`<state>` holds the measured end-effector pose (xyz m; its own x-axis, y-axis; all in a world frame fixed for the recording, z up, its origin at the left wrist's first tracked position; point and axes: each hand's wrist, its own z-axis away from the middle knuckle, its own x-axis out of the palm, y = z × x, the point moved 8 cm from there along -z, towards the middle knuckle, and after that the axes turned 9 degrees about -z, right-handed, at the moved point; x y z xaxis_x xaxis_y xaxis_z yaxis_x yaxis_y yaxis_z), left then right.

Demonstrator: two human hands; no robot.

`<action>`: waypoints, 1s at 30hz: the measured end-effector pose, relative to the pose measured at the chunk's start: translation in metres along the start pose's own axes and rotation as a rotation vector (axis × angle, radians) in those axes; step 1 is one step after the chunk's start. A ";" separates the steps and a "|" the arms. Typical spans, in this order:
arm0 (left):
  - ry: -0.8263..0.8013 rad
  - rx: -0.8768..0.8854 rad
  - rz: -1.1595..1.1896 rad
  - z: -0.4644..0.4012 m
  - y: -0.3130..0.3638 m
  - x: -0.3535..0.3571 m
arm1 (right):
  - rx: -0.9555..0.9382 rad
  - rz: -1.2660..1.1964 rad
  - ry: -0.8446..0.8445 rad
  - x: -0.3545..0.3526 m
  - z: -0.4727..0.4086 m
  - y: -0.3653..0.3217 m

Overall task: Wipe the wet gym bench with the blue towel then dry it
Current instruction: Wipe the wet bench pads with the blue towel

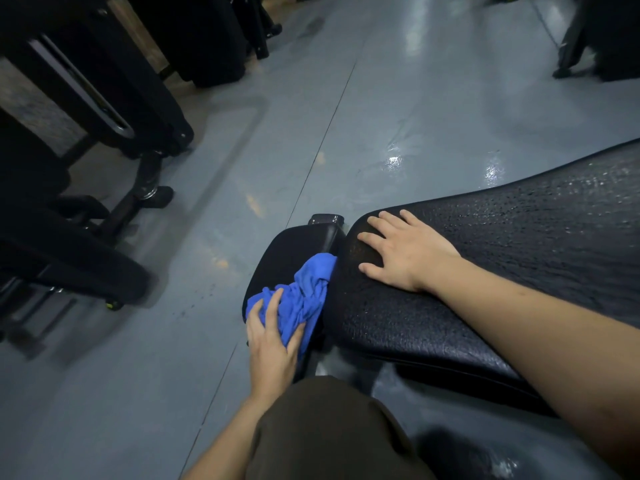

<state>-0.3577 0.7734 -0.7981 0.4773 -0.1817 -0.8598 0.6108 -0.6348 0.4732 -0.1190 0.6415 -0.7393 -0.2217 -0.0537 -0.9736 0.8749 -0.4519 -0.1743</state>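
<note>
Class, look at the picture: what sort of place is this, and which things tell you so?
Most likely a gym: a padded black bench beaded with droplets, dark exercise machine frames nearby, and a glossy grey painted floor.

Gym floor w/ dark machines around the edges.

Glossy grey-blue painted floor fills most of view; a thin dark seam line runs diagonally across it, bright glare patches from overhead light near centre-right, a few worn tan scuff marks along the seam. Black metal exercise machine frame w/ padded parts upper left, its legs & feet on the floor, a silver rail visible on it. Black upright equipment block top centre. Another black machine base top right, partly cut off. Dim, cool lighting overall; left edge blurred.
</note>
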 end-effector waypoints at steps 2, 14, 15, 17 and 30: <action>-0.018 0.042 -0.040 -0.006 0.004 0.002 | -0.001 0.001 0.002 0.000 0.000 0.000; -0.301 0.178 0.032 -0.095 0.047 0.020 | -0.007 0.009 0.023 0.001 -0.001 0.000; -0.323 0.169 0.039 -0.108 0.049 0.025 | -0.007 0.008 0.026 0.001 -0.001 0.000; -0.349 0.163 0.048 -0.129 0.055 0.035 | -0.008 0.007 0.032 0.000 0.000 -0.001; -0.296 0.113 0.023 -0.166 0.078 0.058 | 0.010 0.002 0.032 -0.001 0.000 0.000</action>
<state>-0.1773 0.8379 -0.7792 0.2756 -0.3974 -0.8753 0.5200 -0.7041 0.4835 -0.1188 0.6412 -0.7384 -0.2064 -0.0261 -0.9781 0.8708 -0.4608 -0.1715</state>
